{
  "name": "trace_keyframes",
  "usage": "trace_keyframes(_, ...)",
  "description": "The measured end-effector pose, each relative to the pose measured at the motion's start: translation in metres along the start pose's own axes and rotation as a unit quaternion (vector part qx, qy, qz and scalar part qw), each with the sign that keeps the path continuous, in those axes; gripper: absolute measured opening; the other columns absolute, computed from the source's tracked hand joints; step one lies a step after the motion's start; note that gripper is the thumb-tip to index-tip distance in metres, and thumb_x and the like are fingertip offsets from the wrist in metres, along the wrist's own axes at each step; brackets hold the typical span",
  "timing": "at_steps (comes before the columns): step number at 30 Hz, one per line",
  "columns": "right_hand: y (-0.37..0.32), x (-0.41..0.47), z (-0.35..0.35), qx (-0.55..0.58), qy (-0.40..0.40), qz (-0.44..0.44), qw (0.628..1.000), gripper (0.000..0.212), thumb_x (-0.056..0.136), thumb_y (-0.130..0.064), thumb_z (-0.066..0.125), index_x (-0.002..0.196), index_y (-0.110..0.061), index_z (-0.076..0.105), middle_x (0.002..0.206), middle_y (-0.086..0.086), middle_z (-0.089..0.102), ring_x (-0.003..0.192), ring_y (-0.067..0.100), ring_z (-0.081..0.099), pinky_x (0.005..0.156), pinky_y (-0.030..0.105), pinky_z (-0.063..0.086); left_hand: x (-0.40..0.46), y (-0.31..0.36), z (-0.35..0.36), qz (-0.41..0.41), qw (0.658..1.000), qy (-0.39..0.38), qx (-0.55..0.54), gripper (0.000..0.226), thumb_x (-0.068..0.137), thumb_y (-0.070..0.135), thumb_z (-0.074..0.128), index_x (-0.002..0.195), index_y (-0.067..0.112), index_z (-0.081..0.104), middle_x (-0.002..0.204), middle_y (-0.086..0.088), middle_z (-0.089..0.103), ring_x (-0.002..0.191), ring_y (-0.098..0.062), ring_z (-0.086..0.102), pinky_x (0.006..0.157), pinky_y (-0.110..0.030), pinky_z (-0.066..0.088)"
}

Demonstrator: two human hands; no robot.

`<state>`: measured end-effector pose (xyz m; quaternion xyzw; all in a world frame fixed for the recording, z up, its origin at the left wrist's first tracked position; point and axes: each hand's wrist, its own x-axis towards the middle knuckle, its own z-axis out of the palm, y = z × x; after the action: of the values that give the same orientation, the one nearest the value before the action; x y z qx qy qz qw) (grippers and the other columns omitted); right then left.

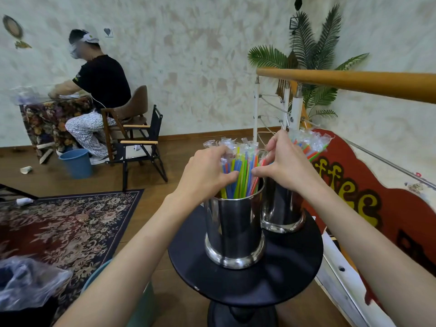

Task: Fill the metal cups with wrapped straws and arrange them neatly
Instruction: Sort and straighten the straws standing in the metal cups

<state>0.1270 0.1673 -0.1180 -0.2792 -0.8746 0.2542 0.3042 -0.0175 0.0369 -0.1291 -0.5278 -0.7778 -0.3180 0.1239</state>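
**A:** Straws [240, 171], wrapped and many-coloured, stood bunched in the nearer of 2 metal cups [234, 228]. That cup sat toward the front of the round black surface [188, 267], nearest the person. Why both hands on 1 bundle?

**B:** I judged it a squaring-up step. The left hand [207, 175] curled in from one side and the right hand [286, 165] from the other, so the bunch was pressed between them just above the rim. Each grip was partly closed: thumb and curled fingers hooked round the outer straws rather than clamped tight on any single 1.

**A:** So the cup was already loaded?

**B:** It looked well filled, though gaps showed near the rim at the left. Gathering from both sides would keep the loose wrapper ends from splaying.

**A:** And behind it?

**B:** The 2nd cup [282, 208] stood just beside the first, toward the back right, largely hidden by the right wrist. Its own wrapped straws [311, 145] fanned out and leaned right, less tidy, so I'd guess it needed the same treatment.

**A:** Farther off?

**B:** A red "coffee" sign [377, 208] and a wooden handrail [354, 83] at right; a patterned rug [70, 220], a blue bucket [76, 164], and another seated person [99, 90] far left.
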Motion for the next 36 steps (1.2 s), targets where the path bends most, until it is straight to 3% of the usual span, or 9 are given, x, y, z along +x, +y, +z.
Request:
trace_keyframes(6, 0.002, 0.003, 0.001, 0.085, -0.024, 0.022, 0.996, 0.06, 0.068, -0.028, 0.094, 0.096, -0.028, 0.041, 0.081, -0.002, 0.071, 0.073, 0.005, 0.066, 0.06, 0.023, 0.04, 0.001, -0.001, 0.004, -0.033, 0.999, 0.007, -0.029, 0.029, 0.079, 0.045, 0.082, 0.089, 0.033, 0.058, 0.108, 0.006, 0.072, 0.096, -0.018, 0.067, 0.083, -0.042, 0.056)
trace_keyframes(13, 0.007, 0.005, 0.001, 0.129, -0.062, 0.026, 0.989, 0.057, 0.07, -0.024, 0.093, 0.101, -0.023, 0.046, 0.078, 0.002, 0.074, 0.053, -0.004, 0.061, 0.063, 0.025, 0.044, 0.001, 0.004, 0.008, -0.053, 0.998, 0.018, -0.025, 0.037, 0.077, 0.049, 0.082, 0.106, 0.033, 0.066, 0.097, 0.005, 0.07, 0.081, -0.018, 0.063, 0.069, -0.037, 0.053)
trace_keyframes(17, 0.005, 0.002, 0.003, 0.052, -0.027, -0.001, 0.998, 0.056, 0.073, -0.028, 0.091, 0.101, -0.021, 0.044, 0.079, -0.001, 0.069, 0.059, 0.001, 0.061, 0.058, 0.023, 0.042, 0.002, 0.002, 0.005, -0.061, 0.997, 0.007, -0.048, 0.029, 0.078, 0.037, 0.082, 0.104, 0.03, 0.068, 0.098, 0.002, 0.072, 0.068, -0.019, 0.057, 0.072, -0.043, 0.058)
trace_keyframes(23, 0.001, -0.004, 0.006, -0.061, 0.029, -0.036, 0.997, 0.058, 0.072, -0.036, 0.091, 0.099, -0.019, 0.042, 0.076, -0.004, 0.058, 0.068, 0.01, 0.057, 0.054, 0.025, 0.033, 0.004, 0.001, 0.001, -0.064, 0.996, -0.023, -0.054, 0.022, 0.08, 0.026, 0.077, 0.099, 0.032, 0.067, 0.093, -0.012, 0.074, 0.072, -0.025, 0.066, 0.069, -0.044, 0.059)
trace_keyframes(27, -0.003, -0.005, 0.006, -0.085, 0.035, -0.068, 0.993, 0.041, 0.074, -0.029, 0.089, 0.087, -0.02, 0.051, 0.072, -0.008, 0.052, 0.066, 0.01, 0.051, 0.055, 0.029, 0.031, 0.004, -0.001, 0.001, -0.061, 0.996, -0.022, -0.061, 0.026, 0.081, 0.023, 0.075, 0.106, 0.028, 0.072, 0.097, -0.007, 0.074, 0.072, -0.024, 0.065, 0.07, -0.043, 0.058)
trace_keyframes(30, -0.004, -0.004, 0.008, -0.089, 0.015, -0.08, 0.993, 0.022, 0.079, -0.027, 0.085, 0.08, -0.024, 0.063, 0.066, -0.012, 0.05, 0.063, 0.005, 0.048, 0.058, 0.028, 0.033, 0.004, -0.002, 0.002, -0.053, 0.996, -0.02, -0.068, 0.02, 0.081, 0.026, 0.078, 0.098, 0.032, 0.069, 0.101, -0.001, 0.073, 0.066, -0.011, 0.059, 0.064, -0.033, 0.052)
trace_keyframes(32, -0.005, -0.003, 0.011, -0.093, 0.005, -0.082, 0.992, 0.016, 0.081, -0.033, 0.082, 0.084, -0.024, 0.069, 0.064, -0.014, 0.05, 0.062, 0.001, 0.047, 0.057, 0.026, 0.034, 0.005, -0.002, 0.002, -0.046, 0.996, -0.025, -0.07, 0.023, 0.08, 0.034, 0.082, 0.09, 0.038, 0.062, 0.106, 0.003, 0.073, 0.075, -0.007, 0.06, 0.068, -0.029, 0.05)
trace_keyframes(34, -0.004, -0.003, 0.015, -0.097, -0.001, -0.083, 0.992, 0.019, 0.082, -0.04, 0.081, 0.085, -0.024, 0.072, 0.065, -0.014, 0.051, 0.064, 0.004, 0.05, 0.059, 0.026, 0.038, 0.006, -0.002, 0.003, -0.047, 0.997, -0.028, -0.062, 0.028, 0.078, 0.042, 0.084, 0.086, 0.039, 0.058, 0.105, 0.002, 0.074, 0.091, -0.014, 0.066, 0.079, -0.035, 0.055)
trace_keyframes(36, -0.004, -0.004, 0.018, -0.105, -0.005, -0.082, 0.991, 0.024, 0.083, -0.044, 0.08, 0.088, -0.022, 0.074, 0.067, -0.013, 0.054, 0.07, 0.011, 0.056, 0.065, 0.029, 0.046, 0.007, -0.002, 0.004, -0.052, 0.997, -0.024, -0.047, 0.032, 0.075, 0.046, 0.085, 0.098, 0.033, 0.066, 0.096, -0.001, 0.074, 0.087, -0.017, 0.067, 0.079, -0.039, 0.057)
